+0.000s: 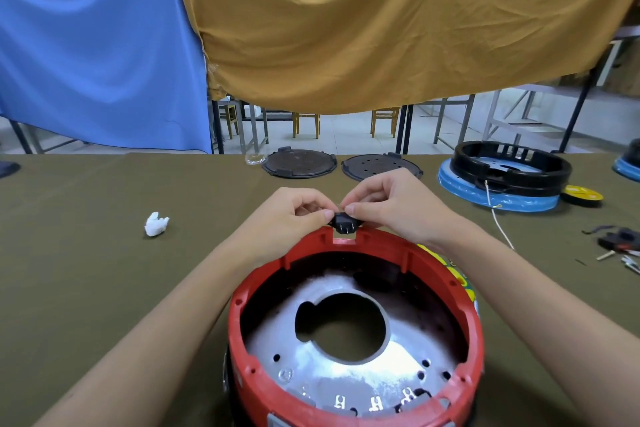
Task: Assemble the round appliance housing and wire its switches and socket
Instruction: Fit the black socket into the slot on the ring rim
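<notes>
Olive-green table cloth (104, 270) covers my bench; behind it hang a blue sheet (97, 45) and a mustard sheet (381, 21). Directly in front of me sits the red round housing (239, 340), open side up, with a silver metal plate (346, 367) inside that has a large central cut-out; metal terminals show along its near edge. The housing's far rim has a rectangular notch (344, 240). At the far right of the table stands a second housing, black ring on a blue base (498, 198), with a thin white wire (498, 222) trailing from it toward me. Two dark round cover plates (299, 163) lie flat side by side at the far edge. A yellow disc (581, 193) lies just right of the blue base, and small loose parts (620, 246) sit at the right edge. A crumpled white wad (156, 224) lies to my left. My left hand (294, 215) and right hand (388, 204) both pinch the small black socket (344, 221) between thumb and fingertips, holding it just above the notch, its metal prongs facing me.
</notes>
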A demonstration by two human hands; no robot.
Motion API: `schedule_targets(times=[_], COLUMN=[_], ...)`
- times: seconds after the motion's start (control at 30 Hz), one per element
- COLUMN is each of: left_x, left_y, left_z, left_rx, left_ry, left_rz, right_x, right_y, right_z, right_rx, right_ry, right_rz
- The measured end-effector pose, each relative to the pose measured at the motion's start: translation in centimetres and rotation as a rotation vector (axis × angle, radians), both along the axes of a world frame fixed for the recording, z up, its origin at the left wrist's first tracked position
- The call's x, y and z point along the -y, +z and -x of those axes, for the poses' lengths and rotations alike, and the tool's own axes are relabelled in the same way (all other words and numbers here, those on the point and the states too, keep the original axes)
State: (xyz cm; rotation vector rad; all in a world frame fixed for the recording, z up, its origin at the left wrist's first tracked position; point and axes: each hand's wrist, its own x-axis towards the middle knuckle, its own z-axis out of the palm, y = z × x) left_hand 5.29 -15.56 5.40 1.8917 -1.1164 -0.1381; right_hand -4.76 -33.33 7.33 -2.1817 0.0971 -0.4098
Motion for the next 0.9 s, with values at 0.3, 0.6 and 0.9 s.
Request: schedule_targets(times=[0.3, 0.6, 0.9], left_x=[0.00, 0.15, 0.30], left_y=[0.12, 0.16, 0.04], left_z=[0.12, 0.14, -0.18], left_rx=[0.036, -0.015, -0.005], left_ry=[0.008, -0.011, 0.012], left_rz=[-0.034, -0.011, -0.062], right_x=[0.12, 0.26, 0.28], right_y=[0.23, 0.52, 0.60], right_z=[0.13, 0.26, 0.24], right_rx=[-0.033, -0.078, -0.107], right_ry=[0.022, 0.060, 0.042], right_rz=[-0.017, -0.036, -0.091])
